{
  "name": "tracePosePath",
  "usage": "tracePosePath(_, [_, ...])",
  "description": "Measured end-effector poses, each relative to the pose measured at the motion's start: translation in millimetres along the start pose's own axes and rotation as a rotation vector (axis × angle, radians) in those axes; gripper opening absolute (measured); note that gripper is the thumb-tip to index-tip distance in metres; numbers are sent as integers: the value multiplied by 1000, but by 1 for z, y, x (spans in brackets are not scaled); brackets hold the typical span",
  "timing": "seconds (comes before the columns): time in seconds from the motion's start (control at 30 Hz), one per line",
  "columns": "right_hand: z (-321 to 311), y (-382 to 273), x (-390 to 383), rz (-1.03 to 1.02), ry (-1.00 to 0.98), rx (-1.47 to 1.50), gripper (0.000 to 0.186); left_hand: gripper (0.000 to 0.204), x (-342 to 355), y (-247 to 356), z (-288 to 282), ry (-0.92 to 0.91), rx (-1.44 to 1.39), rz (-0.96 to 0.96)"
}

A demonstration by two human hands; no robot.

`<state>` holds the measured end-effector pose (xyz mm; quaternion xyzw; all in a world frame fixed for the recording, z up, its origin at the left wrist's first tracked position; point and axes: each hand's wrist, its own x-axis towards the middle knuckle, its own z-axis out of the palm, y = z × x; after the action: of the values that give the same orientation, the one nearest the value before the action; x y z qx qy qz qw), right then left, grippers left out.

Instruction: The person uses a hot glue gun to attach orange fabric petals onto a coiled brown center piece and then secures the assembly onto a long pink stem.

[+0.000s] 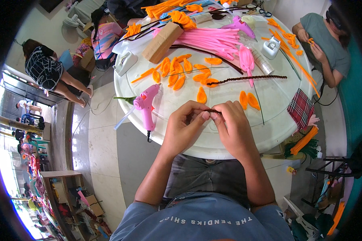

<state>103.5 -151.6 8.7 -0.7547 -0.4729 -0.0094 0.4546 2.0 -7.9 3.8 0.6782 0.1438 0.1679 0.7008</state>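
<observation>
My left hand [186,128] and my right hand [234,130] meet over the near part of the round white table [181,144], both closed in a pinch on a short dark brown fuzzy stem [214,111]. A pink glue gun [147,108] with a clear stick stands left of my left hand. Orange petal shapes [202,94] lie just beyond my hands, with two more [253,100] by my right hand. A twisted dark brown stem [257,78] lies across the table behind them, and a thin green wire runs down past my right hand.
Pink stems [201,38], a cardboard roll [163,42], white tape dispensers [270,47], a second glue gun [239,25] and a plaid cloth [299,108] crowd the table. A co-worker [323,52] handles orange pieces at the right; other people are at the left. Shelving [58,188] stands lower left.
</observation>
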Motion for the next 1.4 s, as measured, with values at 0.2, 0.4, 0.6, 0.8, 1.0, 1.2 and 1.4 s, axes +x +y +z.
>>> tracePosePath(0.2, [0, -1, 0, -2, -7, 18, 12, 13, 1, -7, -4, 13, 15, 9])
tracePosePath(0.4, [-1, -2, 1, 4, -13, 29, 14, 11, 0, -3, -1, 27, -18, 13])
tracePosePath(0.6, [-1, -4, 1, 3, -7, 27, 14, 11, 0, -2, -2, 22, -6, 15])
tracePosePath(0.8, [0, -3, 1, 9, 16, 42, 14, 11, -1, -1, -1, 34, -48, 13])
tracePosePath(1.0, [-1, -3, 1, 6, 2, 19, 14, 12, 0, -1, -2, 27, -36, 9])
tracePosePath(1.2, [-2, -5, 2, 8, 46, 92, 16, 13, 0, -2, -4, 11, -32, 18])
tracePosePath(1.4, [-4, -5, 0, 59, 116, 156, 15, 14, -1, -1, -5, 12, -99, -9])
